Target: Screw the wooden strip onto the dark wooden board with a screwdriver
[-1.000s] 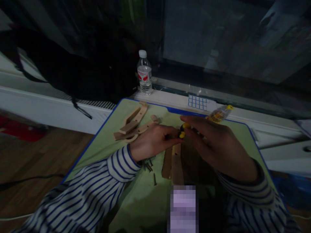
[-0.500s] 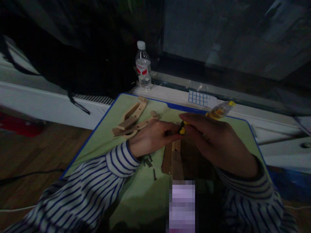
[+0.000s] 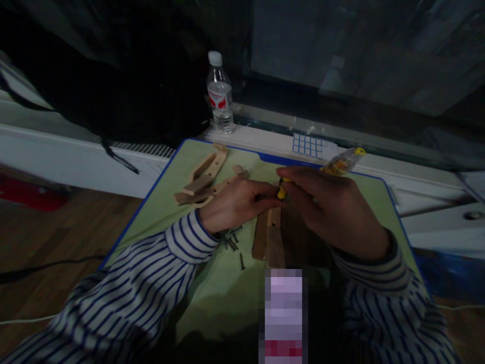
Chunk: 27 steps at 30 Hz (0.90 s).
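My right hand (image 3: 335, 205) pinches a small yellow and black tool (image 3: 281, 189) between thumb and fingers; most of it is hidden. Against its tip, my left hand (image 3: 238, 205) has thumb and forefinger closed, and what they grip is out of sight. Just below the fingertips, a narrow wooden strip (image 3: 274, 235) with a hole lies along a dark brown board (image 3: 303, 240). Behind my right hand shows a clear screwdriver handle (image 3: 343, 162) with a yellow end. Several screws (image 3: 231, 241) lie near my left wrist, one screw (image 3: 241, 262) apart from them.
Shaped wooden pieces (image 3: 206, 174) with holes are piled on the green, blue-edged table (image 3: 162, 212), left of my hands. A water bottle (image 3: 220, 98) and a blue-and-white grid sheet (image 3: 308, 145) are on the sill behind. A dark bag (image 3: 125, 96) hangs over the left side.
The whole view has shifted slightly, so things sit a little higher. The yellow and black tool has turned a little in my right fingers; both hands stay together at the same spot.
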Motion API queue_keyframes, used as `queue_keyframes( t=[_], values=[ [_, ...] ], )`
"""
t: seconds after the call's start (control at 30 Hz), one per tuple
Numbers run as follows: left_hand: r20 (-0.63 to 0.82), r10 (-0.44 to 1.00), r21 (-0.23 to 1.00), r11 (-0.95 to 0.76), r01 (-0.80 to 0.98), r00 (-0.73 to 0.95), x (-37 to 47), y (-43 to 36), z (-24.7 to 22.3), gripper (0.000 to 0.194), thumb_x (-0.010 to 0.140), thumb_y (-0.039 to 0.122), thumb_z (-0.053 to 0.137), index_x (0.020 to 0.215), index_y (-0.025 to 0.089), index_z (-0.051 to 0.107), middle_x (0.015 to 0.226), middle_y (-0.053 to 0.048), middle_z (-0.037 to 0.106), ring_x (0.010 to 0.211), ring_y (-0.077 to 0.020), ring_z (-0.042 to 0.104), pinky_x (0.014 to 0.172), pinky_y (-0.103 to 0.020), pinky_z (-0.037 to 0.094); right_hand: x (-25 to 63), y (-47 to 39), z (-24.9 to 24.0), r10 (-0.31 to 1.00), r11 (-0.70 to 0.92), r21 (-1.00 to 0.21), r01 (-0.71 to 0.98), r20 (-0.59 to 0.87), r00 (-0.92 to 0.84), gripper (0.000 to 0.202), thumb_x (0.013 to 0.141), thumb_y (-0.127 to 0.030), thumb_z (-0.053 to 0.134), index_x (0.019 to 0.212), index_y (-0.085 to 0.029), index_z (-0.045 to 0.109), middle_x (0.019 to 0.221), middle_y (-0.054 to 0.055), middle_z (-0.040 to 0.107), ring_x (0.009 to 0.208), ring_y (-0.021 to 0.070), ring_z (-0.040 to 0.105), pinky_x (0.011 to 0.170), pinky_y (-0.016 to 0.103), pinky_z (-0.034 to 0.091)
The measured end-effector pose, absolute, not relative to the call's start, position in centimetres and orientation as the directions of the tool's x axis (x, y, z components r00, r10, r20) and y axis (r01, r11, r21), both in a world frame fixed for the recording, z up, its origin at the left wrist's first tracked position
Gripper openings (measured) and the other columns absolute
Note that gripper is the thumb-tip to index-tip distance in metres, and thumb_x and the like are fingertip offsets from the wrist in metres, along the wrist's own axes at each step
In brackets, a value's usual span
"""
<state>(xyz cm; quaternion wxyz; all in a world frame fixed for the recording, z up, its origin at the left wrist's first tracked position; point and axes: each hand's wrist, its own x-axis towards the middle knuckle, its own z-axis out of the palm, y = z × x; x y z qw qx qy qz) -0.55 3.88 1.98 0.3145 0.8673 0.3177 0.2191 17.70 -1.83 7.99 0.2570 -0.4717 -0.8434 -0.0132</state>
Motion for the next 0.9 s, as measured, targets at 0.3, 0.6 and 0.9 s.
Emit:
queue_keyframes(
  t=[0.3, 0.6, 0.9],
  values=[
    [0.157, 0.668, 0.715, -0.585, 0.383, 0.727, -0.73, 4.02, 2.12, 0.027, 0.092, 0.037, 0.052, 0.100, 0.019, 0.069, 0.075, 0.001, 0.069, 0.064, -0.0110, 0.060, 0.059, -0.022, 0.040, 17.52, -1.91, 8.10, 0.803, 0.510, -0.171, 0.843, 0.445, -0.396, 0.025, 0.092, -0.024, 0.049, 0.110, -0.017, 0.065, 0.108, 0.008, 0.072, 0.088, 0.0205, 0.069, 0.076, 0.033, 0.054],
    [0.114, 0.631, 0.749, -0.562, 0.351, 0.768, -0.90, 4.31, 2.09, 0.025, 0.093, 0.032, 0.049, 0.100, 0.018, 0.069, 0.079, 0.001, 0.068, 0.070, -0.0110, 0.060, 0.064, -0.021, 0.042, 17.09, -2.06, 7.97, 0.807, 0.474, -0.117, 0.873, 0.455, -0.377, 0.024, 0.091, -0.028, 0.052, 0.108, -0.017, 0.065, 0.100, 0.007, 0.074, 0.080, 0.0219, 0.070, 0.066, 0.032, 0.053],
    [0.154, 0.717, 0.681, -0.575, 0.452, 0.680, -0.58, 3.65, 2.86, 0.029, 0.088, 0.041, 0.056, 0.101, 0.019, 0.070, 0.066, 0.002, 0.064, 0.055, -0.0095, 0.053, 0.053, -0.021, 0.035, 17.36, -1.88, 8.07, 0.828, 0.449, -0.131, 0.884, 0.432, -0.356, 0.025, 0.092, -0.031, 0.049, 0.108, -0.019, 0.065, 0.096, 0.007, 0.074, 0.076, 0.0213, 0.070, 0.064, 0.032, 0.052]
  ],
)
